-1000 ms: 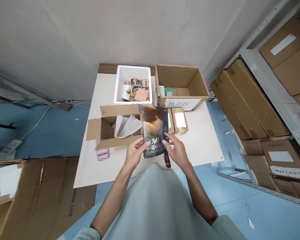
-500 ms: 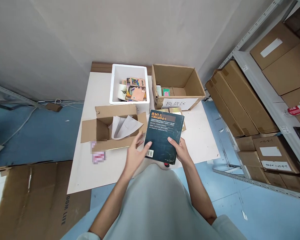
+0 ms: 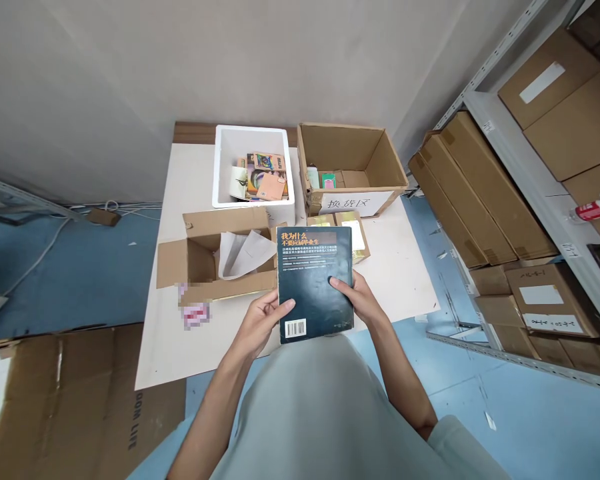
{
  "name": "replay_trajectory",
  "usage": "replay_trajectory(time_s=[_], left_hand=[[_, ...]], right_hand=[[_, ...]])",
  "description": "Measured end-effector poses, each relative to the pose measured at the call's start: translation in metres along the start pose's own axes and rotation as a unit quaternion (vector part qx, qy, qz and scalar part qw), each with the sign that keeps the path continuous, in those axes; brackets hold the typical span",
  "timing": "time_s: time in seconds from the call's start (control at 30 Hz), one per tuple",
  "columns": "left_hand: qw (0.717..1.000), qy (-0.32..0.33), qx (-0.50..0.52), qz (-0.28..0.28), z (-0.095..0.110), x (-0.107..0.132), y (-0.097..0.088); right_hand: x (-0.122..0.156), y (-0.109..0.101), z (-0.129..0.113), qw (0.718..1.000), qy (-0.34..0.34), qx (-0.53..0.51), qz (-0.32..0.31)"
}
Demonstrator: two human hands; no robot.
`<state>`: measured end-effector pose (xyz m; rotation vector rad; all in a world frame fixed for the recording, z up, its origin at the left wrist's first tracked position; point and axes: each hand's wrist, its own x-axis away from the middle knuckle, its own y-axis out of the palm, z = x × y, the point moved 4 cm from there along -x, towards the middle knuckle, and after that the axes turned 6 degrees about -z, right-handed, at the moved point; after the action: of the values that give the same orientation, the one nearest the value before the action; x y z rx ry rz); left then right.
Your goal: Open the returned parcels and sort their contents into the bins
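Note:
A dark teal book (image 3: 316, 293) with orange and white Chinese print and a barcode low on its left is held up before my body, over the table's front edge. My left hand (image 3: 263, 320) grips its left side, thumb on the cover and fingers behind. On the right side, my right hand (image 3: 355, 293) holds it the same way, its thumb pressed flat on the cover. Left of the book stands an open cardboard box (image 3: 225, 287) with crumpled white paper (image 3: 243, 255) inside. Behind the book sits a small taped carton (image 3: 355, 233), partly hidden.
At the table's back stand a white foam box (image 3: 220, 167) holding several books and a cardboard box (image 3: 390, 173) with a handwritten label. A shelf of cartons (image 3: 545, 300) rises on the right. A large carton (image 3: 90, 393) lies at lower left.
The book has moved slightly left and toward me and turned from slanted to nearly straight. My left hand has closed from loose fingers onto the book's left edge.

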<state>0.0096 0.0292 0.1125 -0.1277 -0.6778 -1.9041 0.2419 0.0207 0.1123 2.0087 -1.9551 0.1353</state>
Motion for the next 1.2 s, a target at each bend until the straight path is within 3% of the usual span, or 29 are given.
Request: replay_trajectory(time_s=[0.13,0.3,0.37,0.43,0.5,0.67,0.73,0.87,1.0,1.2], left_hand=[[0.997,0.028,-0.037,0.057,-0.013,-0.015,0.010],[0.972,0.060,-0.193,0.117,-0.041,-0.015,0.037],[0.971,0.057,-0.212,0.099,-0.051,-0.011,0.047],[0.980,0.051,-0.189,0.043,-0.057,-0.011,0.052],[0.985,0.043,-0.168,0.009,-0.057,-0.015,0.049],[0.968,0.099,-0.192,0.124,-0.033,-0.028,0.005],[0.977,0.074,-0.167,0.105,-0.027,-0.030,-0.004],[0.993,0.011,-0.114,0.018,-0.024,-0.024,0.000],[0.992,0.024,-0.122,0.030,-0.020,-0.020,0.006],[0.985,0.055,-0.154,0.053,-0.016,-0.020,-0.001]], right_hand=[[-0.009,0.006,0.009,0.991,-0.052,0.092,0.079],[0.006,0.041,0.020,0.984,-0.042,0.170,0.039],[0.011,0.037,0.020,0.979,-0.041,0.189,0.068],[0.011,0.023,0.020,0.980,-0.043,0.172,0.090],[0.007,0.003,0.020,0.986,-0.047,0.130,0.090],[0.013,-0.030,0.021,0.998,0.003,-0.005,0.055],[0.020,-0.033,0.021,0.998,0.026,-0.040,0.052],[0.025,-0.032,0.023,0.996,0.033,-0.075,0.043],[0.020,-0.032,0.021,0.997,0.022,-0.068,0.028],[0.017,-0.037,0.003,0.999,-0.036,0.000,-0.004]])
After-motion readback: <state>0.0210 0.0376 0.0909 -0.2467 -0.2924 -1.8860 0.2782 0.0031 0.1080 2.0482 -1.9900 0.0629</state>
